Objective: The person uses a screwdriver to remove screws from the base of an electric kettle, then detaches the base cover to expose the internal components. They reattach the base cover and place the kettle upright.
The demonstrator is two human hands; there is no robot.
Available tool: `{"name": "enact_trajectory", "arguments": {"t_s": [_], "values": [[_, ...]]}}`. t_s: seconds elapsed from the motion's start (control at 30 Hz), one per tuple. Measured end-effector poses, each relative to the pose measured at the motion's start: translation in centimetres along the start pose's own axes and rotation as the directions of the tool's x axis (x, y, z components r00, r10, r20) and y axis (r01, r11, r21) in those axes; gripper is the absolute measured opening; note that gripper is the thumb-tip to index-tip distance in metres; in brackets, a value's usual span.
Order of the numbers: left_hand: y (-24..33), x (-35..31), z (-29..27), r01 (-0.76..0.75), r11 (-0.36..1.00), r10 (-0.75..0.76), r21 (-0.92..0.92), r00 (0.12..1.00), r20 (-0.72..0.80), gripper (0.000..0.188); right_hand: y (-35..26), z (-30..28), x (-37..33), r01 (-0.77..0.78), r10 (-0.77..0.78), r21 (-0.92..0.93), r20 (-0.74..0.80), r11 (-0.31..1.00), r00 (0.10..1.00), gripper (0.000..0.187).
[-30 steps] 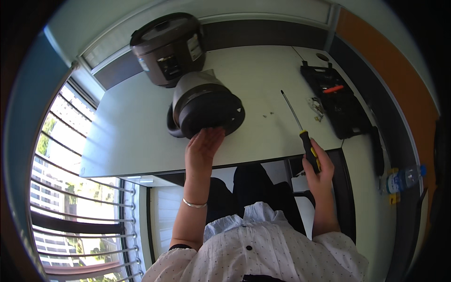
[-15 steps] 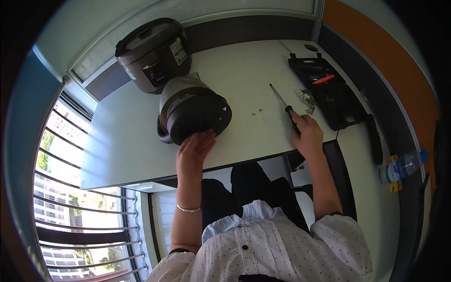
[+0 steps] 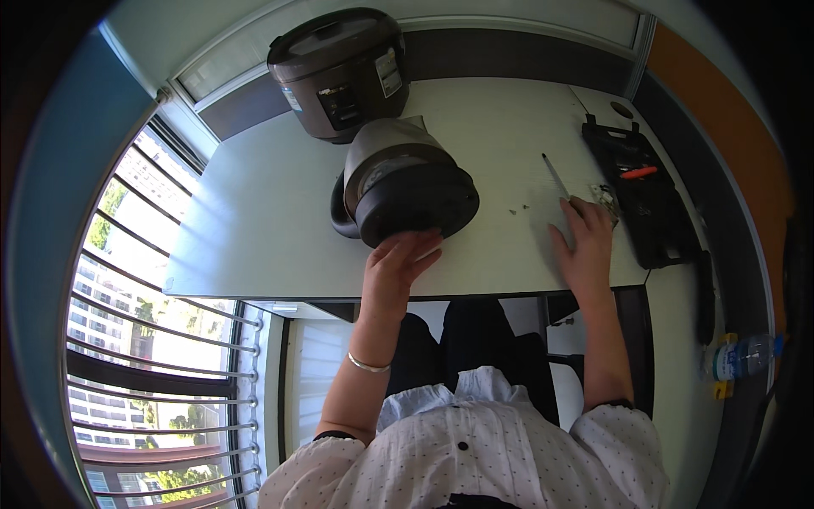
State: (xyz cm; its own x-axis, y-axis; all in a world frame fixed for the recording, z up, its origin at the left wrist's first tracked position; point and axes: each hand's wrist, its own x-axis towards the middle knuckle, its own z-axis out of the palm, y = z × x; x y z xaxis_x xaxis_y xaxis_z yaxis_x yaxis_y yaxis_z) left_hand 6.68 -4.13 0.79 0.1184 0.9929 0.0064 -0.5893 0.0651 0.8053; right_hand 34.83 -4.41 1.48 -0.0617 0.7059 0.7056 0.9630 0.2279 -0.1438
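Note:
An electric kettle (image 3: 390, 153), grey with a dark round base (image 3: 420, 204), lies tipped on the table, its base facing me. My left hand (image 3: 397, 265) touches the near lower edge of that base with its fingers stretched out. To the right, a screwdriver (image 3: 555, 175) lies with its shaft pointing away from me. My right hand (image 3: 587, 246) is over its handle, thumb apart and fingers extended; most of the handle is hidden under them. Two small screws (image 3: 519, 209) seem to lie between the kettle and my right hand.
A brown rice cooker (image 3: 343, 81) stands behind the kettle. On the right are a small clear bag (image 3: 604, 199) of parts, an open black tool case (image 3: 649, 204) with a red-orange tool (image 3: 638, 172), and a water bottle (image 3: 742, 358). A barred window (image 3: 161, 339) is at left.
My right hand has loosened from the screwdriver, now lying low beside the bag. My left hand stays at the kettle's base. The whole view has shifted, moving things rightward in the picture.

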Motion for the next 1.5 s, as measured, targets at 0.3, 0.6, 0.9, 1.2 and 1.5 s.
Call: {"name": "enact_trajectory", "arguments": {"t_s": [0.3, 0.6, 0.9, 1.2, 1.5], "values": [[-0.2, 0.2, 0.2, 0.009, 0.996, -0.009, 0.093, 1.0, -0.008, 0.025, -7.0, 3.2, 3.9, 0.036, -0.078, 0.612, 0.043, 0.79, 0.996, 0.045], [-2.8, 0.7, 3.3, -0.223, 0.424, 0.002, 0.878, 0.97, 0.245, 0.018, -6.1, 4.8, 7.3, -0.062, -0.131, 0.721, 0.208, 0.69, 0.969, 0.037], [-7.2, 6.2, 7.2, -0.346, -0.391, 0.117, 0.853, 0.9, 0.419, 0.006, -5.2, 4.8, 10.0, -0.153, -0.269, 0.779, 0.383, 0.608, 0.884, 0.035], [-7.8, 7.5, 8.5, -0.21, -0.301, 0.158, 0.93, 0.951, 0.266, 0.03, -5.0, 5.8, 9.9, -0.205, -0.26, 0.842, 0.371, 0.5, 0.892, 0.036], [-7.6, 6.5, 6.9, -0.435, -0.06, 0.201, 0.898, 0.876, 0.438, 0.028, -4.8, 5.9, 9.0, -0.221, -0.228, 0.831, 0.379, 0.51, 0.897, 0.034]]}}
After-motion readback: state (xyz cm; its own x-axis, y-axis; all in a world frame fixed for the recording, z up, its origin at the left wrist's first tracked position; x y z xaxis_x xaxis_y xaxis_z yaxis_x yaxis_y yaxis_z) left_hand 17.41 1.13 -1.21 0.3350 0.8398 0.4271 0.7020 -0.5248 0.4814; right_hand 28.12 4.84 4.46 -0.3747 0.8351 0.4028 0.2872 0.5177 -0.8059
